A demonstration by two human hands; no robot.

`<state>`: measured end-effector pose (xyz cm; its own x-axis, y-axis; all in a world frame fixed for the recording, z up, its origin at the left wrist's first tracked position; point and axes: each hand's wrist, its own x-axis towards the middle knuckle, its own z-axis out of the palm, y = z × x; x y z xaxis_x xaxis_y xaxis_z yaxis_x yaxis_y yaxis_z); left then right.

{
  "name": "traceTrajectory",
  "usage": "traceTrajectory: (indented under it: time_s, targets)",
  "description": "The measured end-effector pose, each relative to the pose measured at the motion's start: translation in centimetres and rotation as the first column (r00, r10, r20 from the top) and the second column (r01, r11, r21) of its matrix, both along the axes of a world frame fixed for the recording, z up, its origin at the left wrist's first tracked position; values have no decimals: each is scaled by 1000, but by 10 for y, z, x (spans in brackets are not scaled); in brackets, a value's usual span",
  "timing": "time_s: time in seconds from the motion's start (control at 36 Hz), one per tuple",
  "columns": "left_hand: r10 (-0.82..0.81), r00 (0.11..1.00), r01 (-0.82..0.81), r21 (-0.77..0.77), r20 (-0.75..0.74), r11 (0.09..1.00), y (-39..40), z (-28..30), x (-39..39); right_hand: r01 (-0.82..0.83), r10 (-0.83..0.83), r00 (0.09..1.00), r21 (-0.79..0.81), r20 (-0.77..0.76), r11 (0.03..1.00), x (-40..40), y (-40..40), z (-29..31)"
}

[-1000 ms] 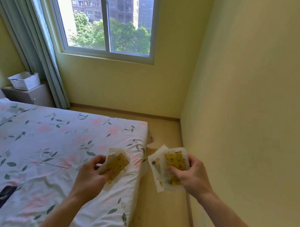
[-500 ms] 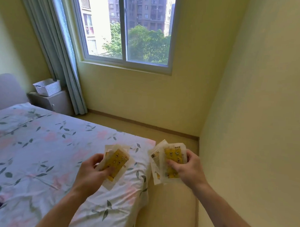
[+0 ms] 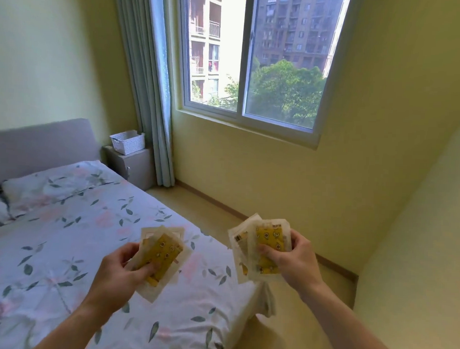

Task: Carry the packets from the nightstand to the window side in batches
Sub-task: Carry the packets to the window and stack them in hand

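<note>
My left hand grips a small stack of clear packets with yellow printed contents, held above the bed's foot end. My right hand grips a second stack of the same yellow packets, fanned out over the floor beside the bed's corner. The grey nightstand stands at the far side of the bed, next to the curtain. A white slotted basket sits on top of it. The window is straight ahead on the yellow wall.
The bed with a floral sheet fills the left half, with pillows at its grey headboard. A grey-blue curtain hangs left of the window. A strip of wooden floor runs between bed and window wall. A yellow wall stands close on the right.
The view has swung left and upward, bringing the nightstand, headboard and pillows into sight. Both hands keep their packets in the same grip.
</note>
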<state>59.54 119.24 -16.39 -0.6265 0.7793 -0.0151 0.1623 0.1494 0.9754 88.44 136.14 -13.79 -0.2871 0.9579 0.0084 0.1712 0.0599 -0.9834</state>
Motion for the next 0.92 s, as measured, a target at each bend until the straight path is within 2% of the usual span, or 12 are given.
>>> traceTrajectory:
  time_s: [0.14, 0.33, 0.53, 0.67, 0.92]
  targets:
    - [-14, 999, 14, -4, 46, 1000, 114, -17, 5, 11, -11, 1000, -19, -6, 1000, 16, 97, -1]
    - [-101, 989, 99, 25, 112, 995, 289, -11, 58, 72, -72, 997, -22, 0, 997, 61, 229, 7]
    - [-160, 983, 158, 20, 86, 987, 435, -2, 89, 91, -91, 996, -51, -12, 995, 79, 371, -2]
    - [-86, 993, 85, 11, 78, 996, 526, -8, 94, 32, -33, 999, -52, -18, 998, 78, 477, -9]
    - [180, 978, -178, -28, 106, 984, 633, -20, 84, -179, 176, 983, -71, -47, 981, 39, 651, 8]
